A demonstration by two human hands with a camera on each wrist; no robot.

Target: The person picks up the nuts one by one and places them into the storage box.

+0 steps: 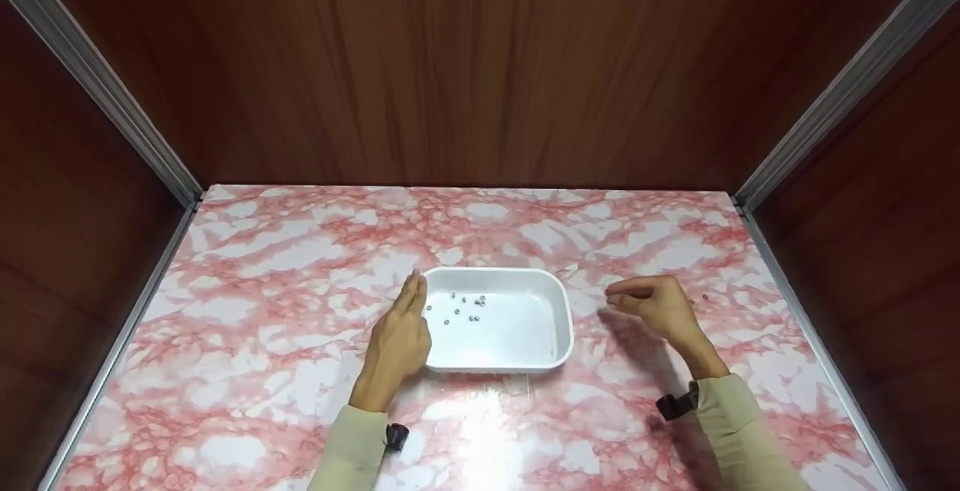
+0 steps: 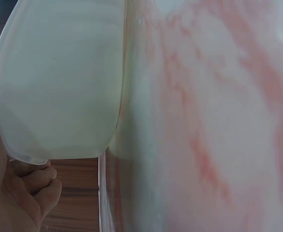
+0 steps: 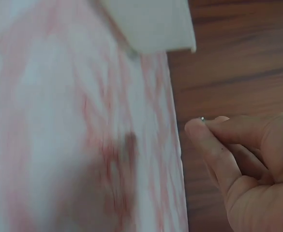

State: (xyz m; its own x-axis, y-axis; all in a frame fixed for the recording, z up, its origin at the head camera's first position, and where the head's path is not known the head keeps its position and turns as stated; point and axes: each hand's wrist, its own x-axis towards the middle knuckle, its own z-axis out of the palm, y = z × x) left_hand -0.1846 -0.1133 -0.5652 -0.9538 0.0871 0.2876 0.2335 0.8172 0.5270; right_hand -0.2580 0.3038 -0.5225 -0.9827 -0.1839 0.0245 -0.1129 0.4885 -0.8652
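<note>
A white rectangular tray [image 1: 495,362] with rounded corners stands on the marbled table. Several small silvery beads [image 1: 457,311] lie scattered over the left half of its floor. My left hand [image 1: 401,337] rests along the tray's left end, fingers extended together against the rim and partly covering it. In the left wrist view its fingers [image 2: 47,195] show past the tray's corner. To the right of the tray, my right hand [image 1: 656,307] is raised over the table. Between thumb and index fingertip it pinches a tiny shiny bead [image 3: 202,119].
Two more small beads [image 1: 705,297] lie on the table beyond the right hand. Wood-grain panels [image 1: 480,70] enclose the table's back and sides, with grey metal rails [image 1: 825,93] at the corners. The tabletop [image 1: 247,371] has a red and white marbled surface.
</note>
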